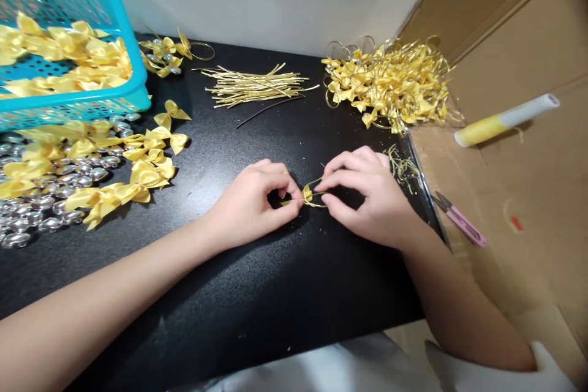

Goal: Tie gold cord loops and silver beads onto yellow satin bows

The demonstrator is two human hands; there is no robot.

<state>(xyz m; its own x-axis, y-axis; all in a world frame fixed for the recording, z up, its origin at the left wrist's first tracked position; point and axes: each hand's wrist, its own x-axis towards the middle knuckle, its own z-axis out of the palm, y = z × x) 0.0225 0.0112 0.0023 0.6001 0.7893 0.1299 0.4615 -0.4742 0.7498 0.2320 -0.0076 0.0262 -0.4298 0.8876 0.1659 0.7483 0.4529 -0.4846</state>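
Note:
Between my hands, just above the black table [257,294], is a small yellow ribbon bow [307,194] with a loop of gold cord [316,204]. My left hand [264,196] pinches the bow's left side between thumb and forefinger, hiding part of it. On the other side, my right hand [362,190] has its thumb and fingertips closed at the gold cord's right end. Behind them lies a bundle of gold cord strips [257,86]. Left of my hands are loose yellow bows [149,174] and silver beads [85,174].
A turquoise basket [131,67] of yellow bows stands back left. Finished-looking bow loops [390,86] are heaped back right, with a smaller cluster [160,55] by the basket. Cord scraps [404,168], pink-handled snips [463,225] and a yellow-white tube [505,120] lie right, near cardboard [519,55].

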